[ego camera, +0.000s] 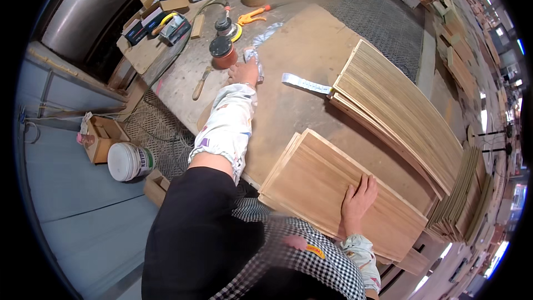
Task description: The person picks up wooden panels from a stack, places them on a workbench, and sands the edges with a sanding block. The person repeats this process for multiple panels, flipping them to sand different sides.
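Observation:
My left hand [245, 73] reaches over the workbench and touches a crumpled white printed cloth or wrapper [255, 64]; whether its fingers grip it cannot be told. Just beyond the hand stands a red tin with a dark lid [223, 52]. A putty knife with a wooden handle [201, 84] lies left of the hand. My right hand [361, 200] rests flat, fingers together, on the upper face of a stack of wooden boards [320, 171] at the near edge. Farther right lies a second stack of grained boards [395, 112], with a strip of printed white labels [306, 83] at its corner.
An air sander [225, 27] with a hose, an orange blow gun [252, 16], a wood block [198, 26] and small open boxes [154, 21] stand at the back left. A white bucket [125, 161] is on the floor at left. More boards [462, 200] are stacked at right.

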The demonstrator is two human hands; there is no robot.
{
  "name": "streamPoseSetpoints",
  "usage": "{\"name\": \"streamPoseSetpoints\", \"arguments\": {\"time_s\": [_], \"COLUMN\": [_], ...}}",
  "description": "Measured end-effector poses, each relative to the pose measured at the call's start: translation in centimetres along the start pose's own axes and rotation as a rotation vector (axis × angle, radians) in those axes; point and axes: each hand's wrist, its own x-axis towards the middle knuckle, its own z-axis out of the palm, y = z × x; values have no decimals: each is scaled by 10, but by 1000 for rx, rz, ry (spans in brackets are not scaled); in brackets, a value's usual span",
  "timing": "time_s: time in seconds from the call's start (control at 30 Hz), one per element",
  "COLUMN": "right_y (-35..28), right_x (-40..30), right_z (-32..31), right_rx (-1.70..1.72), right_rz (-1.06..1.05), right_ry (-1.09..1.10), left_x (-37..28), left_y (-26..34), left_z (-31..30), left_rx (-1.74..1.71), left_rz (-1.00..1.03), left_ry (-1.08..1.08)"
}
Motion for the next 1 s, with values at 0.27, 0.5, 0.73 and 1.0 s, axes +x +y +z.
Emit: {"name": "streamPoseSetpoints", "arguments": {"time_s": [0.27,0.5,0.73,1.0], "right_y": [-8,-5,3,1], "right_x": [2,0,0,6], "right_z": [-15,-8,5,8], "right_rx": [13,13,10,-12], "right_rz": [17,-8,-45,-25], "right_ry": [-40,11,76,29], "left_x": [-49,-159,-185,-278], "left_y": [-18,-163,-160,-209], "left_z": [24,-60,-77,-114], "left_rx": [-32,132,-479,-166], "left_rz": [644,758,365,578], "left_ry": [-53,-230,-748,-661]}}
